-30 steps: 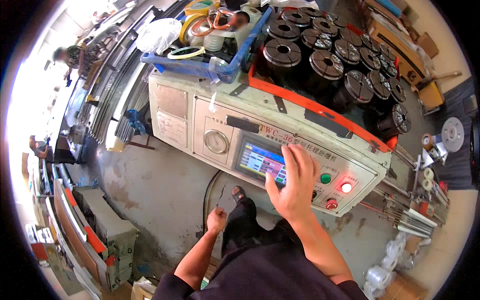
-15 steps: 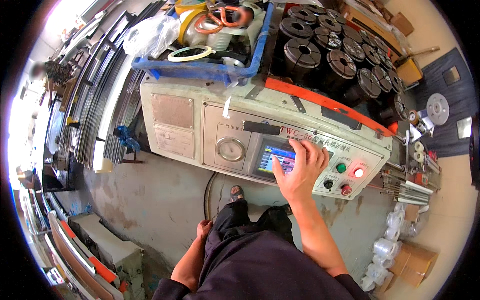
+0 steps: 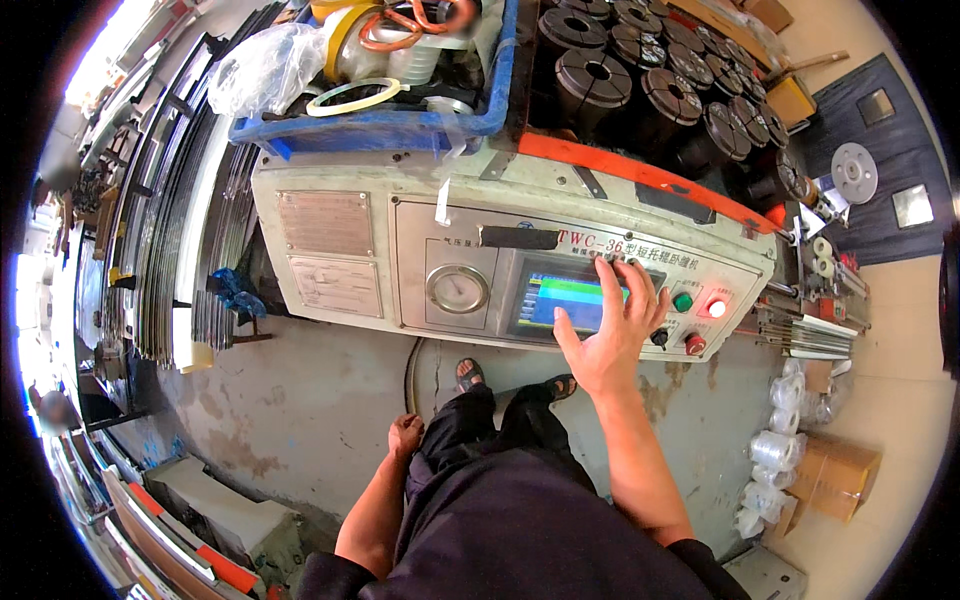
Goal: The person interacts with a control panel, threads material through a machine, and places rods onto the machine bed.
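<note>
I stand in front of a cream machine cabinet [image 3: 330,250] with a lit touch screen [image 3: 565,300], a round gauge [image 3: 458,290], a green button [image 3: 682,301], a glowing red button [image 3: 716,308] and a second red knob [image 3: 695,345]. My right hand [image 3: 610,325] is raised to the screen, fingers spread, fingertips at its right edge and holding nothing. My left hand [image 3: 405,436] hangs by my thigh with fingers loosely curled, empty. My sandalled feet [image 3: 515,380] show below the panel.
A blue tray [image 3: 400,125] with tape rolls and bags sits on the machine top. Dark round metal collets [image 3: 650,70] fill the top right. Long metal strips [image 3: 165,230] lean at left. White rolls [image 3: 785,450] and a cardboard box [image 3: 840,475] lie on the floor at right.
The view has shifted closer to the panel. My right hand stays at the screen, moving slightly right along it. My left hand has dropped lower beside my leg.
</note>
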